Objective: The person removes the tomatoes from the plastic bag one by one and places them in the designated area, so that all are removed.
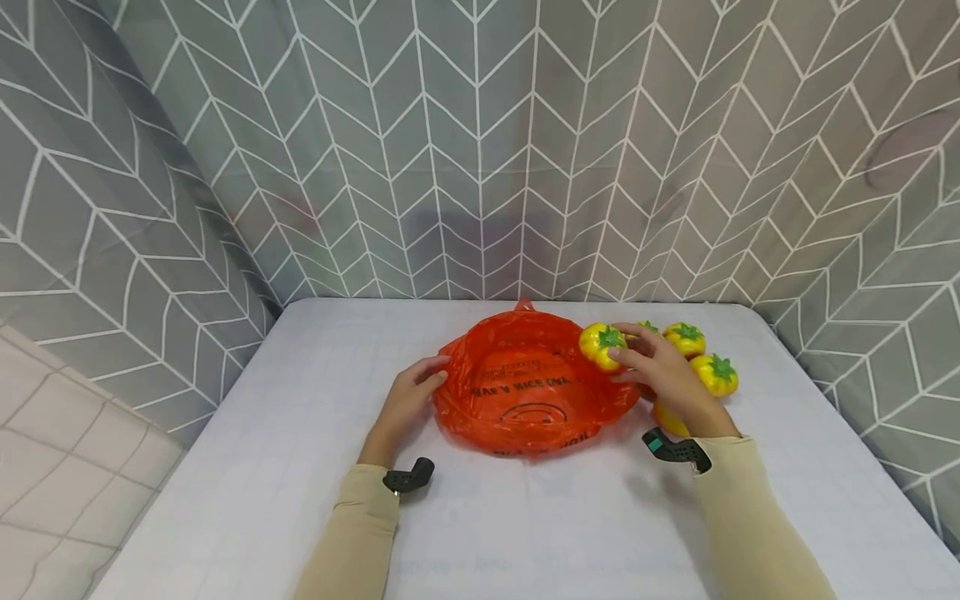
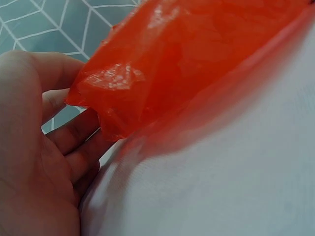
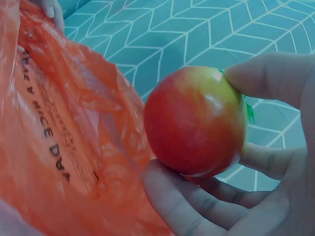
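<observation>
A red plastic bag (image 1: pixel 525 392) with black print lies spread on the table, its mouth facing up. My left hand (image 1: pixel 408 398) holds the bag's left edge, its fingertips partly hidden behind the film in the left wrist view. Over the bag's right rim, my right hand (image 1: pixel 667 379) holds a yellow-red, tomato-like fruit (image 3: pixel 197 123) with green leaves on top. Its thumb is by the leaves, and the other fingers support the fruit from below and behind.
Several similar fruits, among them one (image 1: pixel 714 375) at the right and one (image 1: pixel 684 338) farther back, rest beside the bag, some partly hidden by my right hand. A grey patterned curtain (image 1: pixel 480 150) stands behind the white table (image 1: pixel 300 417).
</observation>
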A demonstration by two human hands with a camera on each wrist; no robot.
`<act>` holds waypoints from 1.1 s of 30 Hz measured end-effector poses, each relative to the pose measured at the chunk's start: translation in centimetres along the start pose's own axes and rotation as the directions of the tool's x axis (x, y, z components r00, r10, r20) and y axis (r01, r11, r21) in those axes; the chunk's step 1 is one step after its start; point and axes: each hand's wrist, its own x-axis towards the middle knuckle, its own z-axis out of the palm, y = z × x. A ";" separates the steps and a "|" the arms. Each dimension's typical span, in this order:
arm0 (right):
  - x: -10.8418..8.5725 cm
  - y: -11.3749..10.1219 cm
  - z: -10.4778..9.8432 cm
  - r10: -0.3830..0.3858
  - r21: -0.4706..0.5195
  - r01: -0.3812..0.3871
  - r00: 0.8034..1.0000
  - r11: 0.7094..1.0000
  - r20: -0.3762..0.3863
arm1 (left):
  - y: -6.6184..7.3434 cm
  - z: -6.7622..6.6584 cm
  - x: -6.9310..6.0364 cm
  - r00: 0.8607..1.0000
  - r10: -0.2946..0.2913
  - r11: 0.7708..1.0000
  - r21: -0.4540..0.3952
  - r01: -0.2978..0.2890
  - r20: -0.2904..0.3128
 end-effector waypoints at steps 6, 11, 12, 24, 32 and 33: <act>-0.6 0.2 -1.7 -0.037 -0.066 0.034 0.999 0.997 -0.032 | 0.2 0.2 -0.2 1.000 0.004 1.000 0.011 -0.003 -0.024; -1.4 0.2 -2.7 -0.051 -0.009 0.051 0.997 0.999 -0.049 | 0.2 0.3 -0.1 1.000 0.005 1.000 0.019 -0.005 -0.021; -1.5 0.2 -2.9 -0.054 0.007 0.054 0.997 0.999 -0.049 | 0.2 0.3 -0.1 1.000 0.005 1.000 0.018 -0.004 -0.020; -2.4 2.1 -4.5 -0.088 0.025 0.090 0.993 0.996 -0.078 | -0.7 0.0 0.1 0.995 0.098 0.995 -0.009 -0.099 -0.006; -3.3 3.0 -6.1 -0.061 0.048 0.066 0.993 0.997 -0.105 | -0.4 0.1 0.0 0.999 0.053 0.998 -0.014 -0.053 0.002; -3.5 3.1 -6.4 -0.059 0.046 0.064 0.992 0.997 -0.108 | -0.5 0.2 0.1 0.999 0.052 0.999 -0.014 -0.052 0.003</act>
